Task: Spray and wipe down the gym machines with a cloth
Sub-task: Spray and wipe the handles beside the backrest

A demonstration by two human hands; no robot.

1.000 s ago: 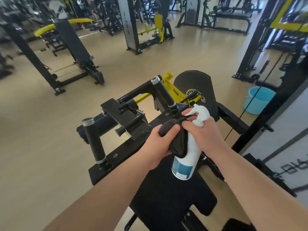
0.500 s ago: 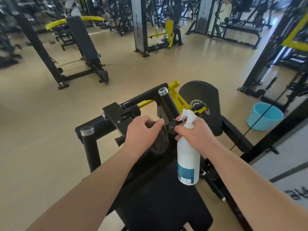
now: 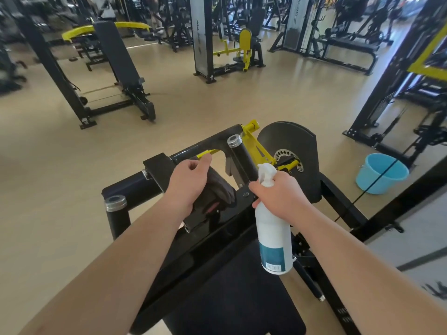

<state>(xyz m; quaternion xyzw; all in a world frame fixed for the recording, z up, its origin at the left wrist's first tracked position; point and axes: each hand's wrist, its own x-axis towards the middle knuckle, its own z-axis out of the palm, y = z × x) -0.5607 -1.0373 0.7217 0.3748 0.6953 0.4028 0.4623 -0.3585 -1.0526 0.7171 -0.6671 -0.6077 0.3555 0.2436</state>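
Note:
A black gym machine with a yellow lever stands right below me, its padded seat at the bottom of the view. My left hand presses a dark cloth onto the machine's black bracket, fingers curled over the cloth. My right hand grips the neck of a white spray bottle with a teal label, which hangs upright just right of the cloth. Two black handle posts with silver caps rise at left and centre.
A light blue bucket sits on the tan floor to the right, behind a cable. A black frame stands at right. An incline bench and a yellow machine stand farther back.
My left hand has carried the cloth away from the bottle, forward and left onto the bracket. My right hand has turned the bottle upright. The camera has tilted up a little.

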